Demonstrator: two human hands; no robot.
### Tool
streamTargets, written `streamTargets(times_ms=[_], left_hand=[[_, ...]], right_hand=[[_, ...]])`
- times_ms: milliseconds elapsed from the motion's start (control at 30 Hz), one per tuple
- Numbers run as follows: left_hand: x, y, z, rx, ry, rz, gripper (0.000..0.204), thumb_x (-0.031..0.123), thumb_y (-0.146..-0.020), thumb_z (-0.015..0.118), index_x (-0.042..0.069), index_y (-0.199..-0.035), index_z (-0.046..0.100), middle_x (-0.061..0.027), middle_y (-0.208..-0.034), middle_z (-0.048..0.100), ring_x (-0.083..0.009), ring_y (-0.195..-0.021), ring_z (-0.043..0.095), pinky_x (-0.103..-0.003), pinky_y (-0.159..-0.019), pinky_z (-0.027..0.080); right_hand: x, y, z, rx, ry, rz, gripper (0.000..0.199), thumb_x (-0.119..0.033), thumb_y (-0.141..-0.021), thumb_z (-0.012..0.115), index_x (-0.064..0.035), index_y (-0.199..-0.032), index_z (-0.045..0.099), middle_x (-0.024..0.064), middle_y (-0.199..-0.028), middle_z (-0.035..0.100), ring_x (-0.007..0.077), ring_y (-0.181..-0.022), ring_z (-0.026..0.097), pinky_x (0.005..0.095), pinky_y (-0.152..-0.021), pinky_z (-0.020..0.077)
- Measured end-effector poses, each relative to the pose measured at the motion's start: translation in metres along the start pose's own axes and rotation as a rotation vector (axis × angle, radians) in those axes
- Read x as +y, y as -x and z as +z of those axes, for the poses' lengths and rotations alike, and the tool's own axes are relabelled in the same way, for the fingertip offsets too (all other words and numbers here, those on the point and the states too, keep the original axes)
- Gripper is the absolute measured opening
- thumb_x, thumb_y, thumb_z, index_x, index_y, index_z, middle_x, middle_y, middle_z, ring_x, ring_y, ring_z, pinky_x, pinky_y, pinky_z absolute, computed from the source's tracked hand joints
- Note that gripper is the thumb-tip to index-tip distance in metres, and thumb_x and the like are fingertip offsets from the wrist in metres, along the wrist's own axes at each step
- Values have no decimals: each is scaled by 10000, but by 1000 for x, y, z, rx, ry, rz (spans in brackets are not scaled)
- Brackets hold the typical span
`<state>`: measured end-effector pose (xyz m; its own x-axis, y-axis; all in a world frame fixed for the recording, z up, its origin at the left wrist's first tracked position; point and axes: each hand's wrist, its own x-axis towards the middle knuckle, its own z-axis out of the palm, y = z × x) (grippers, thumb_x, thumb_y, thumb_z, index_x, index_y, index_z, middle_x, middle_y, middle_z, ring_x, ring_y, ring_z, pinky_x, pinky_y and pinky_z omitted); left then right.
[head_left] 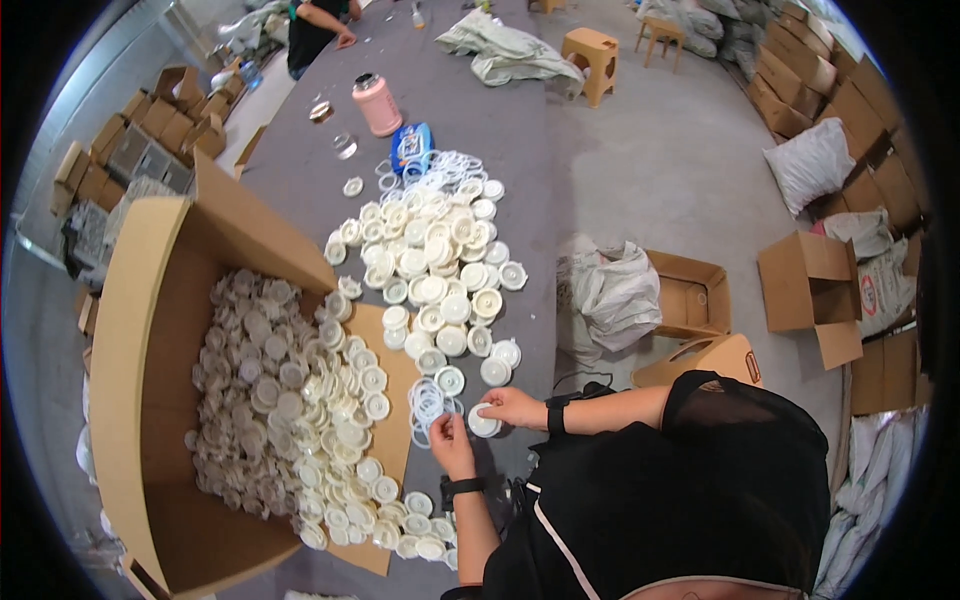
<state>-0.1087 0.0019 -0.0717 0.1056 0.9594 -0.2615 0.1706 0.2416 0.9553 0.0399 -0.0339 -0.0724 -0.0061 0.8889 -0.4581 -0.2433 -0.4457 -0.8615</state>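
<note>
A round white plastic cap (485, 421) is pinched between the thumb and fingers of my right hand (518, 408), close over the grey table. Just left of it, my left hand (452, 446) has its fingers drawn together at the edge of a small heap of thin pale rings (426, 399). Whether a ring is between those fingertips is too small to tell. Beyond my hands spreads a large pile of white caps (432, 250), with more thin rings (450, 172) at its far end.
At left a big open cardboard box (165, 400) lies tipped, caps (290, 390) spilling from it. A pink bottle (376, 105), a blue packet (411, 148) and grey cloth (505, 48) are farther up the table. Another person (318, 30) stands at the far left. Cartons and stools line the floor at right.
</note>
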Motion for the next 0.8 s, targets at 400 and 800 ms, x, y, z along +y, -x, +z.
streamTargets(times_ms=[400, 800], left_hand=[[-8, -12, -24, 202, -684, 372, 100, 63, -736, 540, -6, -808, 531, -100, -747, 512, -198, -612, 519, -293, -567, 422], [35, 35, -9, -12, 964, -248, 112, 135, -805, 516, 46, -872, 509, -34, -749, 558, -110, -587, 518, -222, -522, 436]], right_hand=[[1, -1, -11, 103, -60, 23, 266, -275, -758, 574, -15, -809, 552, 12, -653, 528, 74, -557, 465, 218, -484, 375], [-19, 9, 3, -113, -389, 270, 121, -215, -768, 550, -125, -835, 504, -55, -658, 448, 46, -531, 406, 189, -416, 280]])
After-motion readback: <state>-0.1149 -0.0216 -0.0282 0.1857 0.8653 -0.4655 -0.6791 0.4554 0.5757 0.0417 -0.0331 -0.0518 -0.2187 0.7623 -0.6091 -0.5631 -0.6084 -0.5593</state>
